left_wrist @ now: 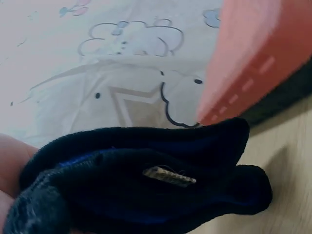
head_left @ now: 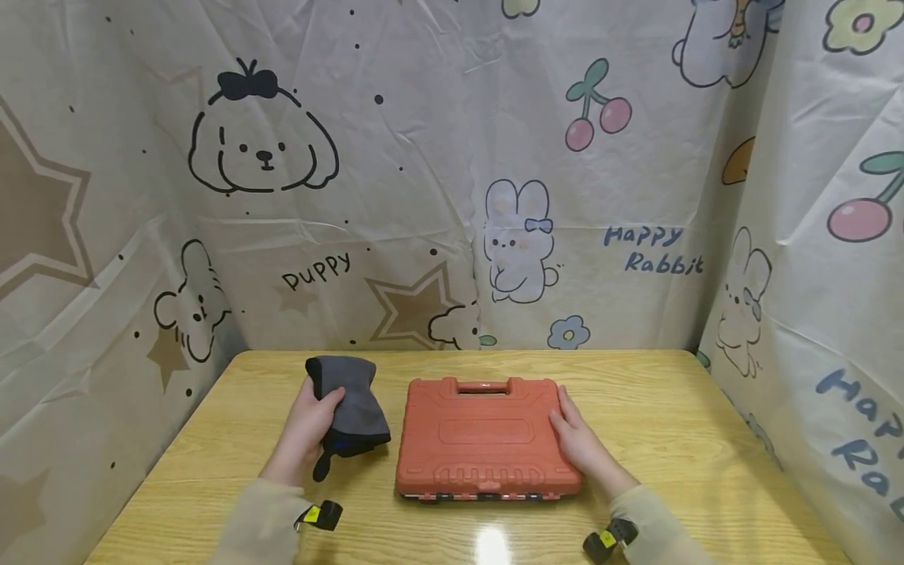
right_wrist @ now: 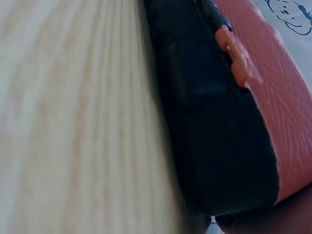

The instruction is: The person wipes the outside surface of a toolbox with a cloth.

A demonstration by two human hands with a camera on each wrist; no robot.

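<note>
On the left of the table, my left hand point(head_left: 319, 416) grips a grey folded cloth point(head_left: 356, 396) with black edging, its thumb across the front. From below, the left wrist view shows the cloth's dark folds point(left_wrist: 131, 195) with blue inside and a small pale tag point(left_wrist: 169, 176). To its right is a red plastic carrying case point(head_left: 487, 439), closed, with its handle at the far side and latches toward me. My right hand point(head_left: 575, 431) holds the case's right edge, thumb on the lid. In the right wrist view, the case's black lower half point(right_wrist: 214, 141) shows below the red lid point(right_wrist: 273, 102).
Both things are at a light wooden table point(head_left: 636, 408). A printed cloth backdrop point(head_left: 395, 180) with cartoon animals rises behind the table and along both sides. Each wrist wears a small black camera, one point(head_left: 327, 515) on the left and one point(head_left: 600, 544) on the right.
</note>
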